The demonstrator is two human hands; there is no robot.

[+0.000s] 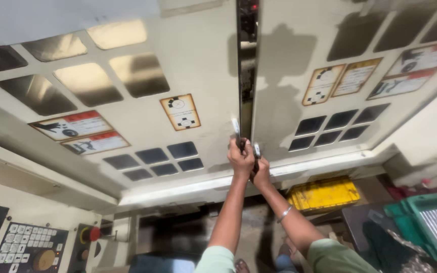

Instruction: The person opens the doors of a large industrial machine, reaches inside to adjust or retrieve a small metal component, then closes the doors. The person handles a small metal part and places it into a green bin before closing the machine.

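Note:
Two cream sliding machine doors with dark window panes meet at a narrow dark gap point(247, 76). My left hand point(241, 160) is closed around the metal handle point(235, 126) at the edge of the left door point(193, 60). Just below and to the right of it, my right hand point(262, 173) grips the metal handle point(257, 149) of the right door point(284, 101). Both arms are stretched forward, and the two hands touch each other at the gap. A bangle sits on my right wrist.
A control panel with a keypad point(29, 247) and a red round button point(94, 233) is at the lower left. A yellow crate point(324, 193) lies under the right door, and a green crate point(431, 222) stands at the right. Warning labels are stuck on both doors.

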